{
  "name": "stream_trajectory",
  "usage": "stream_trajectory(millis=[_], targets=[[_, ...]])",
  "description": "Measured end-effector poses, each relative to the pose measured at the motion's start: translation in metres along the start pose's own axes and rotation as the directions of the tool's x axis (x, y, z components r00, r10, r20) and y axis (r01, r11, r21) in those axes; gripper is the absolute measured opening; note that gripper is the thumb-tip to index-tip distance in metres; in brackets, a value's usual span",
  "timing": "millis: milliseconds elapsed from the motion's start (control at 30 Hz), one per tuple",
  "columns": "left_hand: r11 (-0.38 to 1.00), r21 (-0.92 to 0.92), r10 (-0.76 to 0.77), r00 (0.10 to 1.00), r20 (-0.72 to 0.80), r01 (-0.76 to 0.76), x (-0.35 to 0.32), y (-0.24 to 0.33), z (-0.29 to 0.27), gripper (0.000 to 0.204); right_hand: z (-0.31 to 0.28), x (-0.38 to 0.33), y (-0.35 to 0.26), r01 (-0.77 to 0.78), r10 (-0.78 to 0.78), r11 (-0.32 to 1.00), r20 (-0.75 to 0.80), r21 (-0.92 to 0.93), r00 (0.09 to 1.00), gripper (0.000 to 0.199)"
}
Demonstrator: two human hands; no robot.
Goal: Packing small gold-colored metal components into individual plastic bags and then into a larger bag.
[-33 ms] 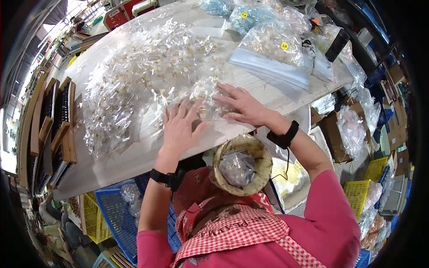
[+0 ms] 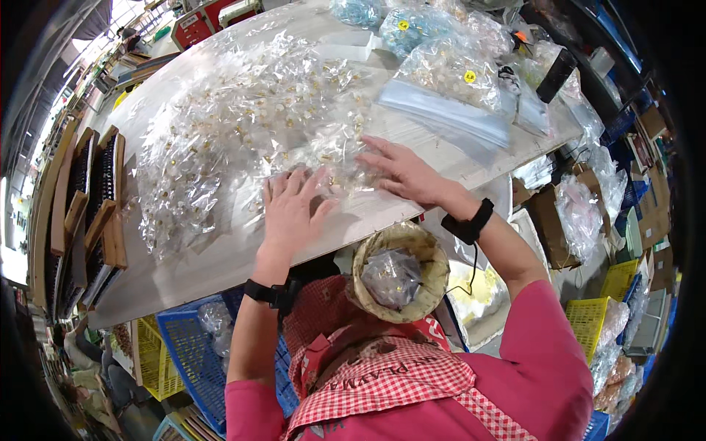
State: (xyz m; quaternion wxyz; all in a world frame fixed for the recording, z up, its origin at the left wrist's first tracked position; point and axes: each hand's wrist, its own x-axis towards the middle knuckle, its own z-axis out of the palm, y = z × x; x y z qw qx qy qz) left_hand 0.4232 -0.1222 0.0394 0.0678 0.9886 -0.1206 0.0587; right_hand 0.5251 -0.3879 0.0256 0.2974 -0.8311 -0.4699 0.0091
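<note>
A broad heap of small clear plastic packets (image 2: 220, 117) with gold-coloured bits inside covers much of the pale table (image 2: 132, 290). My left hand (image 2: 293, 209) is at the near edge of the heap, palm down, fingers spread and slightly blurred. To its right my right hand (image 2: 403, 170) reaches to packets by its fingertips, fingers stretched and apart. Neither hand grips anything that I can see. Some packets between the hands are partly hidden by the fingers. Below the table edge, a round bin (image 2: 360, 257) contains a clear plastic bag (image 2: 391, 279).
A stack of clear flat bags (image 2: 441, 114) lies right of the heap, near filled plastic bags (image 2: 448, 73) and a black upright object (image 2: 557, 76). Wooden frames (image 2: 92, 198) stand at the left edge. Blue crate (image 2: 187, 345) and yellow crate (image 2: 586, 321) sit below the table level.
My left hand has shifted slightly left and toward me. The right hand has moved slightly to the right. The heap looks nearly the same.
</note>
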Motion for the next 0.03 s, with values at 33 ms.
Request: stream_trajectory(millis=[33], targets=[[0.995, 0.050, -0.091, 0.988, 0.121, 0.086, -0.0052, -0.0118, -0.0035, 0.084, -0.0002, 0.0038, 0.0115, -0.023, 0.017, 0.985, 0.037, 0.169, 0.999, 0.080]])
